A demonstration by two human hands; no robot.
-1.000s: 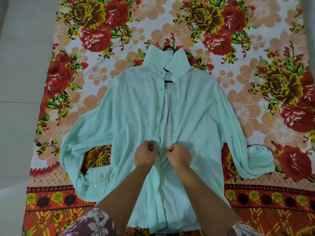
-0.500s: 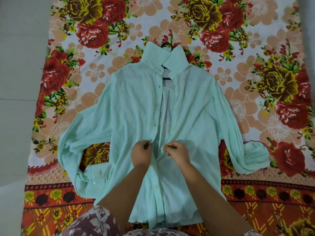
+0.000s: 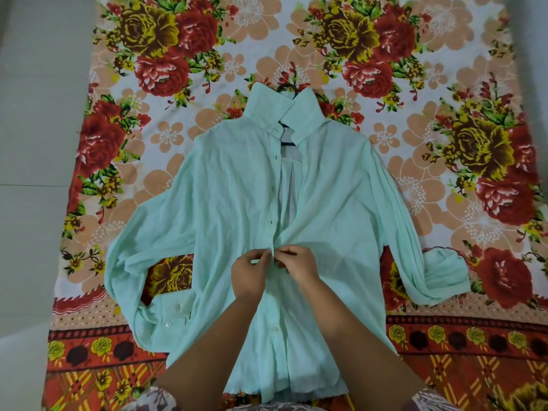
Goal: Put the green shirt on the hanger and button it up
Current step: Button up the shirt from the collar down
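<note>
The pale green shirt (image 3: 231,209) lies flat, front up, collar at the far end and sleeves spread to both sides. A black hanger (image 3: 287,87) is inside it; only its hook above the collar and a bit at the neck opening show. My left hand (image 3: 250,272) pinches the left front edge at mid-chest. My right hand (image 3: 298,262) pinches the right front edge against it, fingertips touching. Below my hands the front is closed, with buttons showing. Above them it gapes open up to the collar.
The shirt rests on a floral bedsheet (image 3: 444,143) in red, yellow and peach, spread over a pale tiled floor (image 3: 35,143) that shows at the left. The left cuff (image 3: 166,318) is folded under near my left forearm.
Both hands have moved a little up the shirt front and come together, drawing the two front edges closed at mid-chest. The gap above them has narrowed.
</note>
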